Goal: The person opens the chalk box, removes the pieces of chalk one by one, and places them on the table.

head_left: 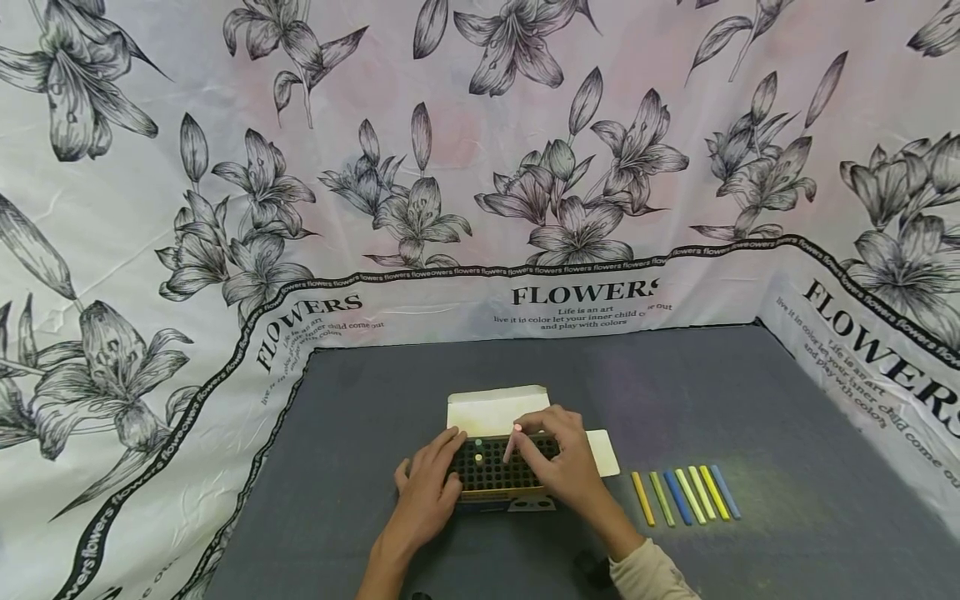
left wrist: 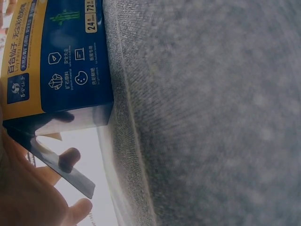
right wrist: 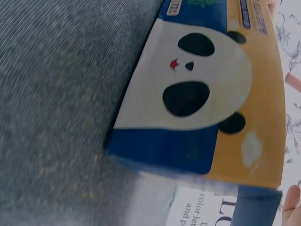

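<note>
A chalk box (head_left: 495, 482) with a dark grid of holes lies on the grey cloth, its white lid flap (head_left: 491, 408) folded back. My left hand (head_left: 431, 462) grips the box's left side, fingers curled over its top edge. My right hand (head_left: 536, 446) pinches a pink chalk stick (head_left: 513, 440) upright over the grid. Two chalk ends (head_left: 477, 450) stand in holes near the left. In the left wrist view the box's blue and yellow printed side (left wrist: 56, 61) shows with my fingers (left wrist: 70, 157) below it. The right wrist view shows the box's panda-face side (right wrist: 202, 94).
Several chalk sticks (head_left: 686, 494) in yellow, green, blue and pale tones lie in a row on the cloth to the right of the box. The grey table cloth (head_left: 787, 433) is walled by a white flower-print sheet (head_left: 480, 167) behind and at both sides.
</note>
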Demonstrator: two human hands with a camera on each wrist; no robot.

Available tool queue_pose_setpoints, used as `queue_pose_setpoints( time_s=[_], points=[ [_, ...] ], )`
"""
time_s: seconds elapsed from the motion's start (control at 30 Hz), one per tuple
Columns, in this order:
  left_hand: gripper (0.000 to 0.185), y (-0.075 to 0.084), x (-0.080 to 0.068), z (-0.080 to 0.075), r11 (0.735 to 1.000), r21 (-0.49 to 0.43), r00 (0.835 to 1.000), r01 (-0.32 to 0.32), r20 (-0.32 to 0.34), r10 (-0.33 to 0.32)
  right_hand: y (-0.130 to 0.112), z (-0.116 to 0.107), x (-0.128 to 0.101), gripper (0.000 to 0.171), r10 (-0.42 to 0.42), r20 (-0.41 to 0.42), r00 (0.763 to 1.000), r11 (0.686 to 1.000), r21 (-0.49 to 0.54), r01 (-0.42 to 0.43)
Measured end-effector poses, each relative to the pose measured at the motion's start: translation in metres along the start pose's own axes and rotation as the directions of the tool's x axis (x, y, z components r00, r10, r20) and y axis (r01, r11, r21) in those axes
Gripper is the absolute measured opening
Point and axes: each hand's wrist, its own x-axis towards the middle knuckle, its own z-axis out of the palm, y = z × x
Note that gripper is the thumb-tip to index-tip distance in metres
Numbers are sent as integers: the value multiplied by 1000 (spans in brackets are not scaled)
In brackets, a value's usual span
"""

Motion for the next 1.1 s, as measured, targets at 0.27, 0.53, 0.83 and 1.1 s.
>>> queue_pose_setpoints(
  time_s=[0.27,0.53,0.83,1.1],
  points=[
    [55,-1,-1,0,1000,-10,1000,1,11,-1,5,-11,-4,29,19,-40,999,1000,-8,-19],
    [55,0,-1,-1,1000,-17,1000,2,16,-2,10,-21,-9,29,32,-95,995,999,-30,-35],
    [55,-1,-1,-1,1000,-26,1000,0,19,1,12,-38,-14,30,49,-123,991,998,-31,-54],
    [55,-1,-1,-1,999,-34,1000,-2,23,2,16,-53,-18,32,66,-188,980,996,-46,-76]
  ],
)
